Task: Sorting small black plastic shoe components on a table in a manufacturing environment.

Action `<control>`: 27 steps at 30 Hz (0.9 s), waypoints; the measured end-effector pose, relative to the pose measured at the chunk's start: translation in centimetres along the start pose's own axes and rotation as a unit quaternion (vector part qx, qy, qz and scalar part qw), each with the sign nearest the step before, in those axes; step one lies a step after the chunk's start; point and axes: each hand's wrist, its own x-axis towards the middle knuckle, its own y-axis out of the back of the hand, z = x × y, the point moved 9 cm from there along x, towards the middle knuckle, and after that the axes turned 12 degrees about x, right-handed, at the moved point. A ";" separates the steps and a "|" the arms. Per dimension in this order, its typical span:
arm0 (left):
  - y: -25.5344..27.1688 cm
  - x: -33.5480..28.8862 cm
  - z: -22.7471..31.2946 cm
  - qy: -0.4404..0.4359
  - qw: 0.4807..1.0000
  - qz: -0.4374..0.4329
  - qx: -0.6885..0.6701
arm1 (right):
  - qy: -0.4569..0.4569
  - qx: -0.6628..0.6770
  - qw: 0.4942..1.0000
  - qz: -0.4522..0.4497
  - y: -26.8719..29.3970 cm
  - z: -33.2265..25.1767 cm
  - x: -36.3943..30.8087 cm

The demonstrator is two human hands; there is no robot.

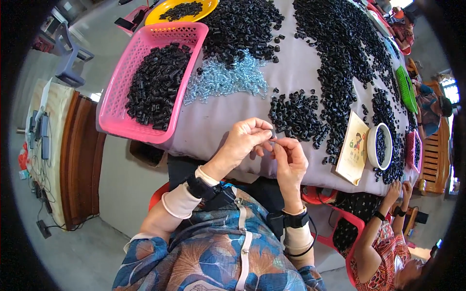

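Observation:
My left hand (242, 141) and my right hand (291, 157) meet over the near edge of the cloth-covered table (208, 121). Both have thumb and fingers pinched together around something tiny between them, too small to make out. Just beyond them lies a pile of small black plastic parts (296, 115). To the far left of the hands is a heap of small clear-blue springs or coils (228, 80). A pink plastic basket (110, 109) with more black parts (160, 87) stands left of my left hand.
Larger heaps of black parts (335, 58) spread across the table. A booklet (353, 150), a white bowl (371, 148), a green basket (405, 89) and a yellow plate (155, 15) sit there too. A co-worker's hands (399, 190) work at the right; a blue chair (70, 56) stands left.

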 end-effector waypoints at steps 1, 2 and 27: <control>-0.1 0.0 0.1 -0.011 1.000 -0.012 0.018 | 0.011 0.003 1.000 0.005 0.0 0.1 0.0; -0.2 0.0 0.1 -0.023 0.999 -0.025 0.037 | 0.011 0.002 1.000 0.004 -0.1 0.0 0.1; 2.4 0.6 0.2 -0.014 0.984 -0.092 -0.150 | -0.128 0.008 0.990 -0.063 -3.9 0.8 3.3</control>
